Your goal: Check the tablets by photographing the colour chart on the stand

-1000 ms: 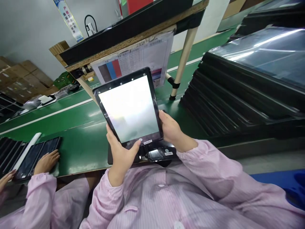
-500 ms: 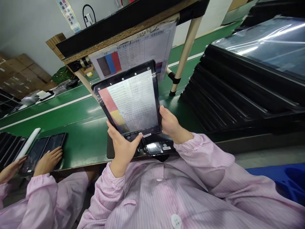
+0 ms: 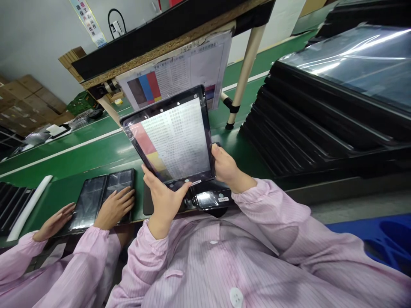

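Observation:
A black tablet (image 3: 176, 141) is held up and tilted between my two hands, its lit screen showing a camera picture of a printed sheet. My left hand (image 3: 165, 199) grips its lower left corner, the thumb near the shutter button on the screen's bottom edge. On the right edge, my right hand (image 3: 226, 167) is closed round the frame. Behind the tablet hangs the printed chart (image 3: 173, 70) with colour blocks and rows of text, partly hidden by it. Beneath my hands lies another tablet (image 3: 213, 198) with a white label, its screen dark.
A tall stack of black trays (image 3: 314, 124) with clear film on top stands at the right. A shelf on beige pipe legs (image 3: 247, 72) rises ahead over the green bench (image 3: 112, 149). To the left, a co-worker's hands (image 3: 115, 207) rest on two dark tablets (image 3: 88, 201).
The co-worker's hands have slid the two dark tablets right, towards me. My hands still hold the tablet in nearly the same pose; the view has shifted slightly.

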`<state>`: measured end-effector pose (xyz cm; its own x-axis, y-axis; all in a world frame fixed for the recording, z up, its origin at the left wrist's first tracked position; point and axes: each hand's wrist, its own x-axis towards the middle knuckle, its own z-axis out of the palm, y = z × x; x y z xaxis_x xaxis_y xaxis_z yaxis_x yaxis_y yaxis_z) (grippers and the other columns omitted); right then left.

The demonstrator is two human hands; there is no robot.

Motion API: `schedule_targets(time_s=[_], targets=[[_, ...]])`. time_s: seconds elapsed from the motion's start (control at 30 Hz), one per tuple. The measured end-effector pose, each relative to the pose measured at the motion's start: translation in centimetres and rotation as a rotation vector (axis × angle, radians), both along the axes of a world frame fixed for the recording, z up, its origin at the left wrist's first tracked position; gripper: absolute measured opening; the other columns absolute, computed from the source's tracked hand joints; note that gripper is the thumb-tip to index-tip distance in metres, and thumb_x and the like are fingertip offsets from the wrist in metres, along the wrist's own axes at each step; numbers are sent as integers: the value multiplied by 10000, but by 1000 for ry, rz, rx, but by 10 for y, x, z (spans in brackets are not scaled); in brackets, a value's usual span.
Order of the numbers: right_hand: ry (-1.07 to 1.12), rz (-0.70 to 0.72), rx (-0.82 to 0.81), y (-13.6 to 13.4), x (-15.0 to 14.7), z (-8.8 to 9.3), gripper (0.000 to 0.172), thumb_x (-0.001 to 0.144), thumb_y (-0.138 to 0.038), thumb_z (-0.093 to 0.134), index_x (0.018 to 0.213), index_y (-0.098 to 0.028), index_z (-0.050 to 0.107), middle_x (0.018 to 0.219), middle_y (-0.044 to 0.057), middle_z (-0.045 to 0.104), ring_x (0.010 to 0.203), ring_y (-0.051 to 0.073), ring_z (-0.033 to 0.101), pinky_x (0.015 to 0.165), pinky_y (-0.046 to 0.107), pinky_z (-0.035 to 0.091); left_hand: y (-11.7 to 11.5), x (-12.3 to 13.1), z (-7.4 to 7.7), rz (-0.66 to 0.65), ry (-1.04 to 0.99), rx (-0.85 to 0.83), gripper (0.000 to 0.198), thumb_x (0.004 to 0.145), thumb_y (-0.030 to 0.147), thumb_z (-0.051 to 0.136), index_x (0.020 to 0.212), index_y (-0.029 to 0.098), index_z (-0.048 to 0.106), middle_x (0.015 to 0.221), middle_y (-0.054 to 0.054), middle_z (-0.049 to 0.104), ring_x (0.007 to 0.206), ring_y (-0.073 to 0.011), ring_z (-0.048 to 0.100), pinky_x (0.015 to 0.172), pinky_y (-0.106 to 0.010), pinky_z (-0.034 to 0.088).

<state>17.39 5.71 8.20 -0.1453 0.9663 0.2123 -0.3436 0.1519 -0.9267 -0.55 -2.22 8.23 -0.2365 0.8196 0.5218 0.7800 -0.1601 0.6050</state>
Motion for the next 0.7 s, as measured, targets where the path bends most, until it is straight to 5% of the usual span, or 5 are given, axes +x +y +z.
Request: schedule_targets(time_s=[0.4,0.7], targets=[[-176,-110,176,1,-2,-11,767,921,-824,286,1244,-269,704,1183,80,749,1264,340,629,1034,555,544,3,-8,-8,-66,40,63,1362,714,618,799,1599,92,-92,1656,-345,-6,1563,-471,5,1222,-685,145],[-204,-137,147,-17,-3,-8,781,916,-841,263,1280,-291,680,1236,75,730,1255,349,633,1020,569,546,-11,-11,-8,-102,104,123,1323,755,559,797,1600,125,-123,1669,-318,-22,1571,-440,-9,1242,-658,75]])
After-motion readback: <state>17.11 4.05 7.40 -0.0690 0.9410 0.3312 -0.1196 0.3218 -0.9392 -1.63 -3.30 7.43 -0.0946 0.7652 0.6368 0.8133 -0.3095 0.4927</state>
